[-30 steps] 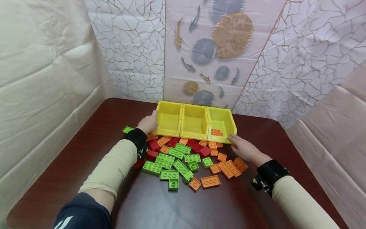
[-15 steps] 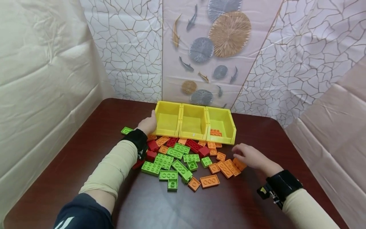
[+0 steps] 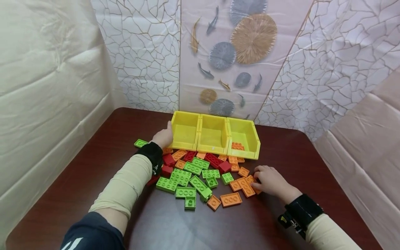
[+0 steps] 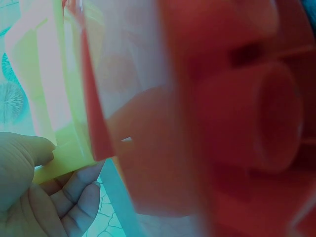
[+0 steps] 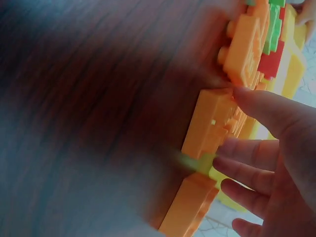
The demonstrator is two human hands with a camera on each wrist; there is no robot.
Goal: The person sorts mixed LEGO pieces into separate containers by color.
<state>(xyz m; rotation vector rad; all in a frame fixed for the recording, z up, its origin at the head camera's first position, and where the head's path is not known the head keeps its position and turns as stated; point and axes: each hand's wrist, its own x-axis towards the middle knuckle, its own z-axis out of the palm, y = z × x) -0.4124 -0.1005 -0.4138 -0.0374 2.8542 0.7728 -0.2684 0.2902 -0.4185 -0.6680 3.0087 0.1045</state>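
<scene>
A yellow bin unit (image 3: 213, 150) with three compartments stands at the back of the table. My left hand (image 3: 163, 138) grips its left wall; in the left wrist view the thumb and fingers pinch the yellow edge (image 4: 69, 162). My right hand (image 3: 272, 181) is at the orange bricks (image 3: 247, 187) on the right of the pile, its fingertips touching them. In the right wrist view an orange brick (image 5: 205, 121) lies by the spread thumb and fingers, which are not closed round it. Some orange bricks (image 3: 237, 146) lie in the right compartment.
Green bricks (image 3: 180, 177) fill the middle of the pile, with red bricks (image 3: 213, 160) and more orange ones among them. A green brick (image 3: 140, 143) lies apart at the left. Close to the left wrist camera is a blurred red brick (image 4: 237, 113). A patterned curtain (image 3: 150, 55) hangs behind the table.
My right hand has left the bin's front right corner and come down to the orange bricks, where a few have shifted left together. My left hand has stayed on the bin.
</scene>
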